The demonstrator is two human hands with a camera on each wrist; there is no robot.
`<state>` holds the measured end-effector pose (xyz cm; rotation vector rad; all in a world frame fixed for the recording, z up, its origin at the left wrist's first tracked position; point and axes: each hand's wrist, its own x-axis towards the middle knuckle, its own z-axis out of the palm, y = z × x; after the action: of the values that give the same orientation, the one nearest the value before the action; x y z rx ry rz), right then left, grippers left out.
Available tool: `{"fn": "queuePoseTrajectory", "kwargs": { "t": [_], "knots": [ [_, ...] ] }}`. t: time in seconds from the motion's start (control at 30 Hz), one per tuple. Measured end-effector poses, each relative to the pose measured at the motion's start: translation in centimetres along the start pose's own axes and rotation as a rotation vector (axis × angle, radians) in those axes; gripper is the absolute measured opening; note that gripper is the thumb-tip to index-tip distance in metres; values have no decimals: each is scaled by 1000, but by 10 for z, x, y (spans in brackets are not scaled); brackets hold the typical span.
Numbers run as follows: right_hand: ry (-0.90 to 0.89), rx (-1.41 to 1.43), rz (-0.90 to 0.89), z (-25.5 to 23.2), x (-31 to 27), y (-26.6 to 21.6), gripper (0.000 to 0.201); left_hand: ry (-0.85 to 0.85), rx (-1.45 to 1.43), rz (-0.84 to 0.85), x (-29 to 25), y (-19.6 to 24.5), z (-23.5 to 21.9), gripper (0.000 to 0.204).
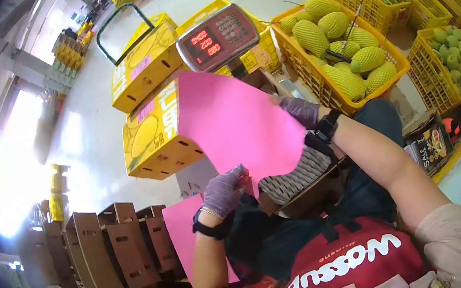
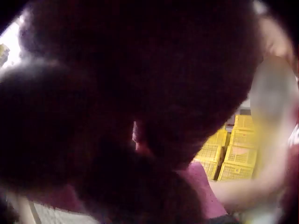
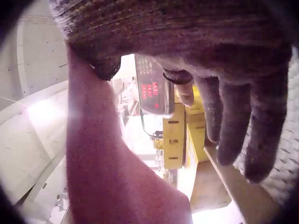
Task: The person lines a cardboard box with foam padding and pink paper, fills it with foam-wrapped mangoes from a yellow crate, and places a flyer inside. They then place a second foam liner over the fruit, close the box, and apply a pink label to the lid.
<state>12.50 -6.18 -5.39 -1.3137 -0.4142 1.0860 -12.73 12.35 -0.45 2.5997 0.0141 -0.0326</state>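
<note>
Just this side of the scale (image 1: 217, 37), the left hand (image 1: 224, 191) pinches the pink sheet (image 1: 239, 119), apparently spreading it; the next move likely calls for steadying its other edge. The right wrist view shows the right hand (image 1: 300, 112) with fingers (image 3: 235, 121) straight and apart, which the head view barely reveals.

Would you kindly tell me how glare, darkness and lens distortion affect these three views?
Head: white glare burns out the left side, the lens bows the edges, yet the pink sheet reads clearly; left wrist: mostly near-black, yellow crates visible at right; right wrist: glare at left, the right hand shadowed.
</note>
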Motion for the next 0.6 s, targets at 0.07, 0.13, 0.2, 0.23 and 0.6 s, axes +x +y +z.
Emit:
{"fn": "queuePoseTrajectory", "kwargs": {
  "t": [0.07, 0.13, 0.2, 0.23, 0.6],
  "knots": [
    [218, -356, -42, -12, -4, -2, 68, 114, -259, -120, 11, -22, 38, 19],
    [298, -525, -67, -16, -15, -3, 66, 115, -509, -206, 21, -39, 66, 20],
    [368, -691, -131, -21, -20, 10, 65, 140, -761, -292, 18, -43, 82, 20],
    [367, -817, -43, -22, -26, 14, 54, 136, -761, -292, 15, -38, 83, 20],
    [115, -1400, 17, -26, -49, 63, 16, -157, 25, -221, 17, 2, 105, 24]
  ]
}}
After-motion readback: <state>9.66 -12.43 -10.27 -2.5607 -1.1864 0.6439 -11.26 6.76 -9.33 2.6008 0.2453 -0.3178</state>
